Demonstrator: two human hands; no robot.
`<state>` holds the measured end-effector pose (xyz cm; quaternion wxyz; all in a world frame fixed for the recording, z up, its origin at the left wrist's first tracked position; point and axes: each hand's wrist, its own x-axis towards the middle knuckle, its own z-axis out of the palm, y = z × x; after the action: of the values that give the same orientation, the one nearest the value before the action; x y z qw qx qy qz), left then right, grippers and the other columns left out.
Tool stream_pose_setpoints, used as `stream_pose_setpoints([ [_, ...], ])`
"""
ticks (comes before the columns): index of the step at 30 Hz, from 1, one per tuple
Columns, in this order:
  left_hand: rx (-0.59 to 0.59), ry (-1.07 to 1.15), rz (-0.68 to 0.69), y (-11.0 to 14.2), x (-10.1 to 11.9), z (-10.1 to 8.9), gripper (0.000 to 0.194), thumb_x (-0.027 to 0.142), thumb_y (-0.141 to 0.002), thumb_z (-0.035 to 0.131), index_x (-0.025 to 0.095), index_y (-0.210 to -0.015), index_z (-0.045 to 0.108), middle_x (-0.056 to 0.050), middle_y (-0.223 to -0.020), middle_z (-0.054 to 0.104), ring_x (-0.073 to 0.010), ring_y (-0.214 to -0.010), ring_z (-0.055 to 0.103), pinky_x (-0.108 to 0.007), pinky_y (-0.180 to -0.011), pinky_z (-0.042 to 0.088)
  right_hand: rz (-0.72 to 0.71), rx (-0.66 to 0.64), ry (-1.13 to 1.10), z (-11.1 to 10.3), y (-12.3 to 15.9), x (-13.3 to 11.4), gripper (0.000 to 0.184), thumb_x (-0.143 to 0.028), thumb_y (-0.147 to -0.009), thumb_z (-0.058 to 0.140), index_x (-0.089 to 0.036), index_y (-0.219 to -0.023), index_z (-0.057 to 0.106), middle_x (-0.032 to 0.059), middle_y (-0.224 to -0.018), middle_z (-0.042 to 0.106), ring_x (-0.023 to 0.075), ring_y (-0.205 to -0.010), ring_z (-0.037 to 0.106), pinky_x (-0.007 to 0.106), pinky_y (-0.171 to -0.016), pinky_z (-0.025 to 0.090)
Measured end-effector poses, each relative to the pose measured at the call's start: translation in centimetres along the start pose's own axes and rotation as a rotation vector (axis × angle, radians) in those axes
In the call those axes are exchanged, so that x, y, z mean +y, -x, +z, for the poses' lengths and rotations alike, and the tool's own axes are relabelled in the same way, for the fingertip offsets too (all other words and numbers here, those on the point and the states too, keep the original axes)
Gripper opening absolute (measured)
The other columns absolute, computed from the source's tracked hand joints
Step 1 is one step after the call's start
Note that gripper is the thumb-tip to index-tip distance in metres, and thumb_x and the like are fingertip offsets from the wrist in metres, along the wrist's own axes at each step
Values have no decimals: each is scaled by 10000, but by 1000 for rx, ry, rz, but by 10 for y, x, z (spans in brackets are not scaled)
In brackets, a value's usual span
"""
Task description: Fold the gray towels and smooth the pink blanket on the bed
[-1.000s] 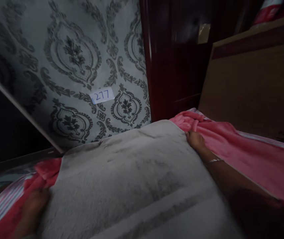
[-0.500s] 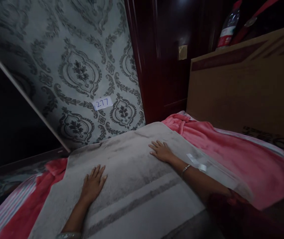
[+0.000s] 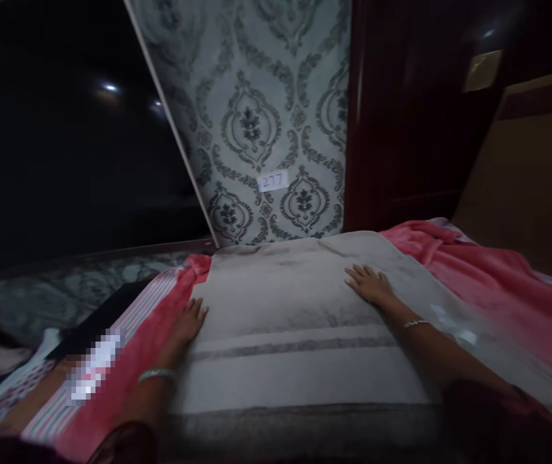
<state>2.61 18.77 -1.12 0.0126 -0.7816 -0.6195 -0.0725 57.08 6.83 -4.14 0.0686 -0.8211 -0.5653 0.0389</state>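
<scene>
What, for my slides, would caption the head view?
Left hand at left edge of grey cloth, right hand spread on it; pink cloth either side.

Illumination: dim, cool, low in contrast. Palest broad area: grey cloth (image 3: 295, 290) between the left hand (image 3: 191, 320) and right hand (image 3: 370, 285). Reflections: two small bright spots on the glossy black panel (image 3: 63, 167), up and left of the left hand; one faint glint on the dark red panel (image 3: 415, 116), above and right of the right hand. Glare: whitish patches (image 3: 466, 336) right of the right wrist. Deep shadow: sleeve (image 3: 493, 415) below the right hand, nearly black. Blur: soft overall; card (image 3: 273, 181) beyond the hands smeared, legible. Pixelation: blocky patch (image 3: 95, 368) left of the left hand. Edges: stretched, slanting outward.
</scene>
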Motion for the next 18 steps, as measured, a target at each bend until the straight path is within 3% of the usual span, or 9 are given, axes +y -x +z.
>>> stream_pose_setpoints([
  [2, 29, 37, -46, 18, -3, -3, 593, 394, -934, 388, 64, -1417, 480, -200, -1445, 523, -288, -1344, 492, -410, -1121, 385, 46, -6, 5, 1, 6, -7, 557, -455, -1012, 258, -288, -1528, 386, 54, -1616, 272, 313, -1474, 248, 610, -1133, 255],
  [5, 111, 110, -193, 41, -5, -7, 561, 386, -893, 472, 63, -1346, 541, -217, -1277, 635, -329, -1183, 606, -421, -1022, 464, -10, 26, 10, 10, 28, -26, 556, -461, -1004, 270, -267, -1495, 447, 94, -1587, 332, 343, -1445, 307, 638, -1093, 310],
  [7, 156, 233, -291, 56, -9, -9, 500, 355, -861, 527, 58, -1256, 595, -214, -1171, 676, -336, -1091, 642, -413, -948, 498, -163, 39, 8, 23, 52, -42, 548, -472, -995, 299, -296, -1491, 451, 75, -1594, 321, 335, -1452, 298, 624, -1095, 325],
  [10, 199, 457, -334, 74, -20, -12, 397, 273, -806, 580, 51, -1131, 634, -186, -1100, 695, -302, -1035, 652, -357, -890, 507, -431, 78, 8, 47, 91, -63, 546, -490, -985, 330, -348, -1504, 422, 26, -1611, 281, 304, -1476, 251, 585, -1124, 314],
  [14, 142, 603, -392, 92, -36, -16, 205, 231, -770, 575, 97, -898, 663, -126, -906, 707, -274, -892, 659, -342, -788, 505, -523, 204, 11, 68, 119, -74, 542, -481, -996, 298, -351, -1509, 412, 18, -1601, 304, 291, -1478, 250, 584, -1140, 292],
  [18, 80, 680, -429, 102, -50, -16, 163, 323, -749, 618, 162, -723, 638, -81, -730, 668, -269, -759, 648, -348, -683, 495, -524, 243, 7, 71, 118, -71, 536, -472, -995, 287, -346, -1493, 439, 14, -1594, 322, 286, -1471, 270, 578, -1123, 326],
])
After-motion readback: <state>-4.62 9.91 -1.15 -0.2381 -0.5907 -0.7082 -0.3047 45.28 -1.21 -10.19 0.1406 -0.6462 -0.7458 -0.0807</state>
